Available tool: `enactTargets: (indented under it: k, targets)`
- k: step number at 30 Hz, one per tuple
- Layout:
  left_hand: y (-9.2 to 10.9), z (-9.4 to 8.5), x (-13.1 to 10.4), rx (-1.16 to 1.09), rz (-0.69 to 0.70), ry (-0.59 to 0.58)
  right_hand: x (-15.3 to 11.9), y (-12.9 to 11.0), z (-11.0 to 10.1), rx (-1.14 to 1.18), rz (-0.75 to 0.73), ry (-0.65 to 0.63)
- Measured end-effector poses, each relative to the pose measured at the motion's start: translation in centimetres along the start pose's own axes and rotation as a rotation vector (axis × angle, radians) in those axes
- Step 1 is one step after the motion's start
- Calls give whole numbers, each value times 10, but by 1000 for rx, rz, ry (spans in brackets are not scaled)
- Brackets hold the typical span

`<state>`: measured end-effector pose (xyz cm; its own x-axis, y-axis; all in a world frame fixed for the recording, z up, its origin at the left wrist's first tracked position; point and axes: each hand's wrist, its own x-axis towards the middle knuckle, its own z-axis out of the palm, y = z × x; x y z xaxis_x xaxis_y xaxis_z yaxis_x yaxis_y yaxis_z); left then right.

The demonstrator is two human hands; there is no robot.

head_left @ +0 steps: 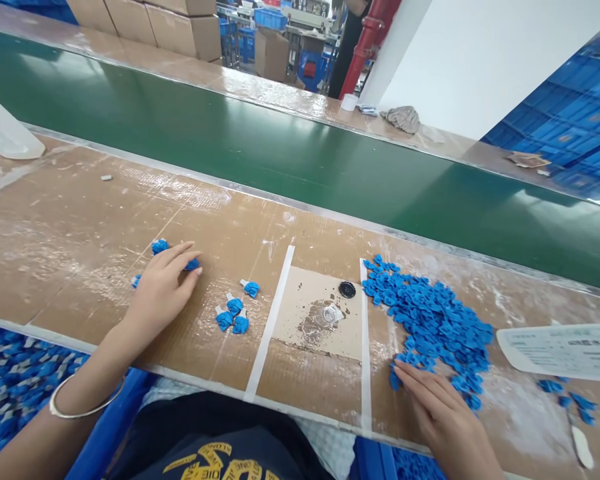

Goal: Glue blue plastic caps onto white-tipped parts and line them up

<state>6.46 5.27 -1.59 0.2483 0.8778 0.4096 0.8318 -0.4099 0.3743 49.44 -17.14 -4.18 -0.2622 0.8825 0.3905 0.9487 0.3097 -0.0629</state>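
My left hand (163, 290) is over the left part of the bench, thumb and fingers closed around a small blue crumpled piece (193, 265). Other blue pieces lie by its knuckles, partly covered by the hand. Right of it is a loose group of blue pieces with white tabs (235, 307). My right hand (440, 407) is at the near edge of a heap of small blue pieces (430, 313), its fingertips pinching one blue piece (395, 379). Between the hands, a small clear round container (329, 315) rests on a wet, stained cardboard sheet (300, 300), near a black round cap (347, 289).
A green conveyor belt (230, 143) runs beyond the bench. White tape strips (271, 320) flank the cardboard. Blue bins (115, 420) with blue pieces stand below the near edge. A labelled translucent plastic piece (560, 350) and a white-handled tool (582, 447) lie at right.
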Motion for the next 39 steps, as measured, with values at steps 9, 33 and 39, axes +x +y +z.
enactTargets:
  k: [9, 33, 39]
  targets:
    - [31, 1, 9, -118, 355, -272, -2, 35, 8, -178, -391, -153]
    - [116, 14, -10, -1272, -436, -708, 125, -53, 20, 75, -164, 68]
    - [141, 25, -31, -1505, -599, -659, 110, -80, 16, 725, 295, 92]
